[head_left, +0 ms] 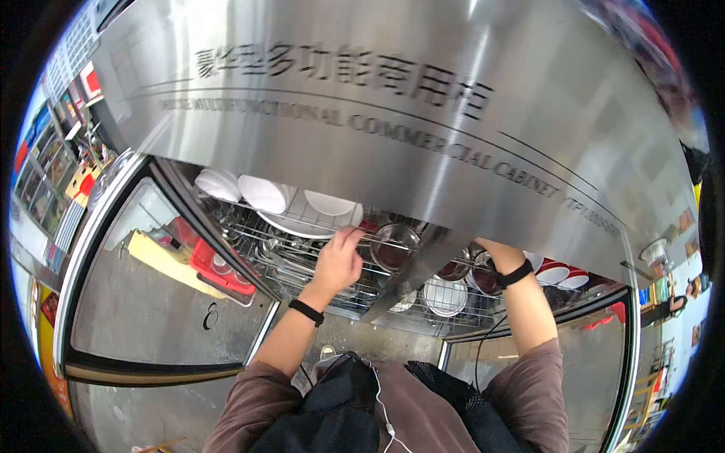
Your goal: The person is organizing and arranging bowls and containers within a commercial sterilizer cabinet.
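My left hand (340, 260) is at the front of a wire rack (302, 219) inside a steel cabinet, its fingers curled over the rack's front wire. White bowls (263, 195) and a large white oval dish (294, 225) are on the rack behind it. Just right of this hand is a round glass bowl or pot (394, 248). My right hand (487, 248) reaches into the right side of the cabinet near another glass pot (483, 278). The cabinet's top panel and shadow hide its fingers. Black bands circle both wrists.
The steel cabinet front (362, 98) overhangs close above. Its glass doors swing out at the left (158, 287) and right (551, 377). A centre post (404, 283) splits the opening. Lower racks hold white plates (445, 296); red-and-white bowls (563, 275) are at the right. A black cable (479, 359) hangs down.
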`<state>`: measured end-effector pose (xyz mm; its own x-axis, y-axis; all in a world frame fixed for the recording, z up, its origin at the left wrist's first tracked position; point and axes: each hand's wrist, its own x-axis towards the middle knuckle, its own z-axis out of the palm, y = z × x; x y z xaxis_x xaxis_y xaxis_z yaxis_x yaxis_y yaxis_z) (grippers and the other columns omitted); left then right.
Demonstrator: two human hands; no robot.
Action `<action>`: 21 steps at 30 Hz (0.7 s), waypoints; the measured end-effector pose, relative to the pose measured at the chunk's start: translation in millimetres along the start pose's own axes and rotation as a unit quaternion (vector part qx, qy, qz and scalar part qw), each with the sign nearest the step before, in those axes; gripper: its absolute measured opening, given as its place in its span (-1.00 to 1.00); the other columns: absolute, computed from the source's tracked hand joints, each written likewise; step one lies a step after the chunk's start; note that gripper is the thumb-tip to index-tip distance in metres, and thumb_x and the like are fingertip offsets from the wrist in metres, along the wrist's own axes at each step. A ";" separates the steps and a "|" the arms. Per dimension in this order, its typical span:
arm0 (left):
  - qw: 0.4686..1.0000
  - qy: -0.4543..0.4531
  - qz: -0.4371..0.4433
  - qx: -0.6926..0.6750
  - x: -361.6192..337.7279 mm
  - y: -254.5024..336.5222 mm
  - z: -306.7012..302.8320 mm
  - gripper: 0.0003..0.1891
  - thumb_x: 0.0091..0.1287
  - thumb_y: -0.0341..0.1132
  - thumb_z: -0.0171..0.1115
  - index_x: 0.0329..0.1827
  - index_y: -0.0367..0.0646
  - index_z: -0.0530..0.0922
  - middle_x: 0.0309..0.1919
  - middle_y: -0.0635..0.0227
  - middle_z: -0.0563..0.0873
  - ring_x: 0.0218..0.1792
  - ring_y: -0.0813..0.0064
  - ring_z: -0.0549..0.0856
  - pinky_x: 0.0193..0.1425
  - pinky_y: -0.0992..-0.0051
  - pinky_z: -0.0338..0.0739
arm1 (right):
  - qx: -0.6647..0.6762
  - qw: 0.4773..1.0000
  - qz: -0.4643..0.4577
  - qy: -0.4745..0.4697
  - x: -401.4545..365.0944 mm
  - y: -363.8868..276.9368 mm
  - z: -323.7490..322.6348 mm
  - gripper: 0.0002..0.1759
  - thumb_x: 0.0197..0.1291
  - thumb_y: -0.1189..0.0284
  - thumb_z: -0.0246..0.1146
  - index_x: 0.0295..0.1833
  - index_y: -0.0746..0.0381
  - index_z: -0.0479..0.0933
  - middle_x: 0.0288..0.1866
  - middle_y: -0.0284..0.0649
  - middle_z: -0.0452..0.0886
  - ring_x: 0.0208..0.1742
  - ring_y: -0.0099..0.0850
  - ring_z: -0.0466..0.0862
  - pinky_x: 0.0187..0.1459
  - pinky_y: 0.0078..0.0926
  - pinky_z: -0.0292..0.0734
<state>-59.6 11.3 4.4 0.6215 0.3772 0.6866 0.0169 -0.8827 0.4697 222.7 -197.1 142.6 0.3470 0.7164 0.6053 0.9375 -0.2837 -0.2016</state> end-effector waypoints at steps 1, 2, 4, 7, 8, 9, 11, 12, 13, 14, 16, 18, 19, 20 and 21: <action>1.000 0.011 0.002 0.006 -0.6 -1.8 4.8 -0.41 0.12 -0.55 0.25 0.31 -0.15 0.51 0.23 -0.01 0.59 0.07 -0.15 0.71 0.12 0.04 0.70 | 0.000 1.000 -0.018 0.007 -7.2 -2.9 -4.3 -0.66 0.33 0.21 0.37 0.03 0.25 0.72 -0.07 0.01 0.77 -0.05 0.09 0.73 0.08 -0.03 0.62; 1.000 0.019 -0.007 0.020 -2.5 -2.3 9.4 -0.41 0.10 -0.56 0.26 0.29 -0.13 0.51 0.22 0.00 0.60 0.06 -0.15 0.71 0.09 0.03 0.70 | -0.010 0.999 -0.038 0.009 -16.3 -6.6 -8.1 -0.66 0.33 0.21 0.37 0.03 0.25 0.72 -0.08 0.01 0.77 -0.05 0.09 0.73 0.08 -0.03 0.62; 0.996 0.066 0.016 0.049 -2.7 -7.9 23.9 -0.41 0.08 -0.58 0.26 0.27 -0.15 0.51 0.20 -0.02 0.61 0.05 -0.16 0.71 0.06 0.03 0.71 | -0.067 0.994 -0.090 0.000 -33.2 -12.4 -18.4 -0.69 0.30 0.25 0.39 0.01 0.24 0.73 -0.11 -0.02 0.77 -0.07 0.06 0.74 0.05 -0.05 0.62; 0.992 0.118 0.008 0.054 -3.7 -8.3 41.0 -0.48 0.10 -0.63 0.16 0.21 -0.23 0.52 0.16 -0.13 0.60 0.11 -0.23 0.64 0.11 -0.02 0.63 | -0.125 0.983 -0.137 -0.005 -59.1 -15.1 -36.4 -0.75 0.21 0.34 0.44 -0.04 0.21 0.73 -0.18 -0.11 0.78 -0.10 -0.04 0.75 -0.05 -0.10 0.63; 0.989 0.136 0.010 0.054 -2.9 -9.2 44.5 -0.47 0.08 -0.63 0.14 0.20 -0.25 0.52 0.16 -0.13 0.60 0.11 -0.24 0.63 0.11 -0.03 0.62 | -0.111 0.985 -0.129 0.012 -70.6 -15.0 -42.2 -0.76 0.17 0.37 0.47 -0.06 0.20 0.73 -0.19 -0.15 0.78 -0.10 -0.09 0.76 -0.08 -0.13 0.63; 0.988 0.136 0.012 0.067 -3.1 -11.8 46.7 -0.47 0.07 -0.63 0.13 0.20 -0.25 0.52 0.15 -0.14 0.60 0.12 -0.24 0.62 0.12 -0.03 0.61 | -0.097 0.987 -0.123 0.029 -81.9 -13.2 -49.0 -0.76 0.13 0.40 0.49 -0.08 0.20 0.73 -0.19 -0.18 0.79 -0.11 -0.14 0.76 -0.11 -0.16 0.63; 0.987 0.140 0.020 0.081 -2.1 -13.0 48.2 -0.48 0.06 -0.64 0.11 0.17 -0.25 0.51 0.12 -0.13 0.59 0.12 -0.24 0.61 0.14 -0.03 0.59 | -0.110 0.985 -0.117 0.060 -106.3 -9.4 -63.3 -0.76 0.12 0.40 0.49 -0.09 0.18 0.70 -0.16 -0.27 0.77 -0.10 -0.25 0.73 -0.12 -0.25 0.59; 0.984 0.155 0.006 0.084 -1.9 -10.8 50.8 -0.49 0.06 -0.64 0.11 0.16 -0.24 0.50 0.10 -0.11 0.58 0.11 -0.21 0.60 0.14 -0.02 0.58 | -0.116 0.984 -0.115 0.075 -113.9 -6.5 -69.8 -0.76 0.11 0.40 0.50 -0.10 0.17 0.69 -0.14 -0.32 0.77 -0.10 -0.31 0.72 -0.13 -0.30 0.57; 0.982 0.164 0.014 0.089 -0.4 -10.1 52.2 -0.49 0.06 -0.65 0.10 0.15 -0.25 0.50 0.10 -0.11 0.58 0.10 -0.21 0.60 0.12 0.00 0.58 | -0.126 0.974 -0.135 0.129 -118.7 -3.2 -76.1 -0.73 0.03 0.44 0.51 -0.11 0.16 0.69 -0.20 -0.36 0.74 -0.18 -0.35 0.67 -0.19 -0.33 0.52; 0.980 0.173 0.021 0.094 0.1 -9.5 52.6 -0.50 0.06 -0.65 0.10 0.15 -0.25 0.50 0.09 -0.11 0.58 0.08 -0.20 0.60 0.11 0.01 0.58 | -0.129 0.976 -0.118 0.128 -126.6 2.0 -79.4 -0.73 0.02 0.45 0.51 -0.12 0.16 0.69 -0.20 -0.35 0.74 -0.19 -0.34 0.66 -0.19 -0.32 0.51; 0.978 0.184 0.013 0.100 0.5 -6.4 55.9 -0.51 0.06 -0.65 0.09 0.14 -0.26 0.50 0.09 -0.11 0.57 0.08 -0.20 0.60 0.08 0.04 0.58 | -0.135 0.979 -0.085 0.128 -144.4 14.5 -84.7 -0.72 0.01 0.46 0.51 -0.12 0.18 0.68 -0.20 -0.35 0.74 -0.22 -0.33 0.64 -0.20 -0.30 0.50; 0.978 0.191 -0.010 0.082 2.4 -4.1 57.7 -0.52 0.07 -0.66 0.05 0.13 -0.27 0.49 0.08 -0.11 0.56 0.08 -0.19 0.59 0.03 0.10 0.57 | -0.136 0.980 -0.069 0.125 -154.9 25.3 -85.7 -0.73 0.02 0.48 0.50 -0.11 0.18 0.68 -0.21 -0.35 0.73 -0.22 -0.32 0.62 -0.19 -0.29 0.50; 0.977 0.192 -0.014 0.088 2.8 -2.0 58.1 -0.53 0.06 -0.66 0.06 0.11 -0.27 0.49 0.09 -0.11 0.56 0.07 -0.20 0.61 0.03 0.06 0.59 | -0.139 0.981 -0.064 0.121 -159.1 30.8 -85.7 -0.73 0.03 0.48 0.50 -0.11 0.19 0.68 -0.22 -0.35 0.72 -0.22 -0.32 0.62 -0.18 -0.29 0.50; 0.976 0.194 -0.019 0.094 3.1 -0.1 58.3 -0.54 0.06 -0.66 0.06 0.09 -0.26 0.49 0.10 -0.11 0.56 0.07 -0.21 0.63 0.04 0.02 0.61 | -0.141 0.981 -0.060 0.117 -162.6 35.7 -85.7 -0.73 0.03 0.48 0.49 -0.11 0.19 0.68 -0.22 -0.35 0.72 -0.22 -0.32 0.62 -0.17 -0.29 0.50; 0.976 0.194 -0.022 0.095 3.2 1.3 59.2 -0.54 0.06 -0.66 0.06 0.09 -0.26 0.48 0.10 -0.11 0.56 0.08 -0.21 0.62 0.04 0.02 0.61 | -0.142 0.983 -0.055 0.105 -165.6 40.5 -85.6 -0.75 0.04 0.47 0.49 -0.12 0.19 0.69 -0.23 -0.35 0.72 -0.20 -0.31 0.62 -0.17 -0.29 0.49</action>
<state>-11.2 -5.2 -25.6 0.2743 0.4616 0.8436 0.2058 -0.8851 0.4174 200.9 -381.8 100.2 0.2022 0.6142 0.7628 0.9137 -0.3986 0.0788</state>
